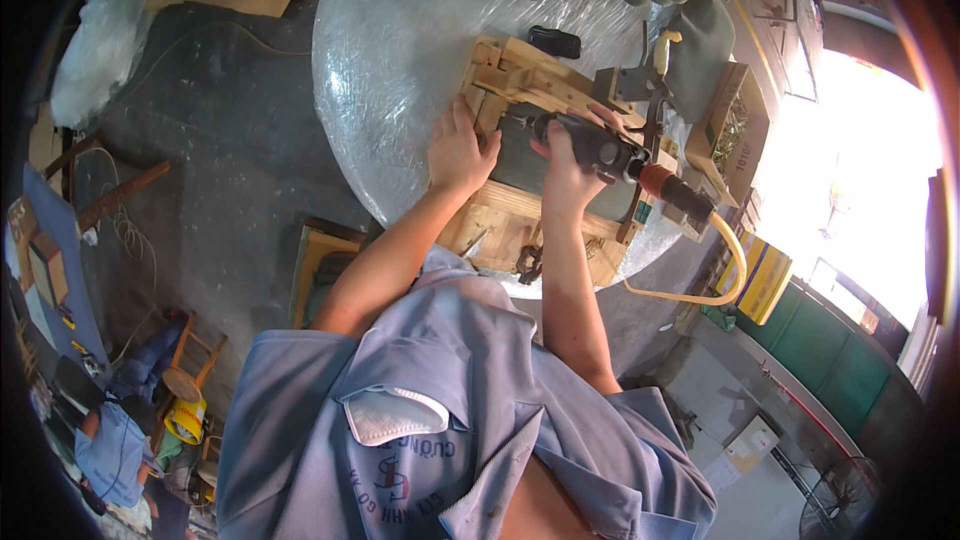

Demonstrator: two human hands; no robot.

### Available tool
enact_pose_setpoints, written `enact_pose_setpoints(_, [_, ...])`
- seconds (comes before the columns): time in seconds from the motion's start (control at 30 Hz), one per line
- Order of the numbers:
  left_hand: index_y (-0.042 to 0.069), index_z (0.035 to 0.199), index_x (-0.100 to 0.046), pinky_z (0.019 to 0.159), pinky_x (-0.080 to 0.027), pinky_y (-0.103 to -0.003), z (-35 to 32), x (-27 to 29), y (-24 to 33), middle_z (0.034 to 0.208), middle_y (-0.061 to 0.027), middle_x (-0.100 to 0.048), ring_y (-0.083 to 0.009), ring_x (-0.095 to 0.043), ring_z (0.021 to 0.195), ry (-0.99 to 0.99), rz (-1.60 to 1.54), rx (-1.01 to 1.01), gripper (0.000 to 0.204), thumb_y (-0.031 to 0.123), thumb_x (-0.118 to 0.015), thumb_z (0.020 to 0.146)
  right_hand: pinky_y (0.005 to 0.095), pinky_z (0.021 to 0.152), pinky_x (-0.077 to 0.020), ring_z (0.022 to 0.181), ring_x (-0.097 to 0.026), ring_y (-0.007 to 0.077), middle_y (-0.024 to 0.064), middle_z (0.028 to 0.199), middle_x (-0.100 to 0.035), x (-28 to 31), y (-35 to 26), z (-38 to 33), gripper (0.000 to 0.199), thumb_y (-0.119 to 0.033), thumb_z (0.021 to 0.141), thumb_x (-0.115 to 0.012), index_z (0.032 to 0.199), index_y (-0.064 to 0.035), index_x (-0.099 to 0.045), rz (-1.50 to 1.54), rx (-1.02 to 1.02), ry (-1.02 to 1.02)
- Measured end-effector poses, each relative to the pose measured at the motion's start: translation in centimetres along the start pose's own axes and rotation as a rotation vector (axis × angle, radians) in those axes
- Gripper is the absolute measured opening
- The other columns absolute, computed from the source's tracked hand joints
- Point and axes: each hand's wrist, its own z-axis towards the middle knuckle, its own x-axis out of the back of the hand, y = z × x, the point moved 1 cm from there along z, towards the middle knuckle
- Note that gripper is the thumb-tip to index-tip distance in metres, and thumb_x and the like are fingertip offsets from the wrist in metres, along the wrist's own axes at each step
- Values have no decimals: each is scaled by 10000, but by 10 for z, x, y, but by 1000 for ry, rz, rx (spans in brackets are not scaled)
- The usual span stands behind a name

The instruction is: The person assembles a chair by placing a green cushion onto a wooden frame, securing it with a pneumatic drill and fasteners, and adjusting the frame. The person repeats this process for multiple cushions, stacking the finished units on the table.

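**Nailer on a wooden frame**

The right hand [562,162] wraps tight round a black nailer [600,148], its yellow hose [728,270] looping away rightward; the left hand [460,150] lies flat, fingers spread, on the pale slatted frame [520,80] just left of the tool; under both, a round table [400,40] in glossy plastic wrap; beyond the nailer, a cardboard box [740,120].

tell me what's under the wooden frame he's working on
The wooden frame rests on a round table wrapped in clear plastic film. The left hand presses the frame and the right hand holds a black air tool. The tabletop under the frame is hidden.
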Motion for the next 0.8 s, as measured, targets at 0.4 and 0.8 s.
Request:
enact_pose_setpoints(0.4, [-80, 1559, -340, 1049, -519, -533, 3, -5, 3, 1441, -313, -535, -491, -557, 1291, -18, 11, 0, 905, 360, -781, 902, 324, 662, -671, 910, -716, 164, 61, 1063, -687, 2, 29, 38, 528, 47, 816, -758, 1302, -45, -576, -83, 27, -248])
enact_pose_setpoints(0.8, [-34, 1547, -415, 1067, -494, -545, 0, -19, -13, 1423, -297, -574, -488, -568, 1286, 71, 37, -50, 861, 413, -770, 903, 391, 610, -696, 1149, -719, 455, 139, 1201, -689, 232, 1, -80, 624, -122, 942, -667, 1510, -173, -415, 468, -193, 379])
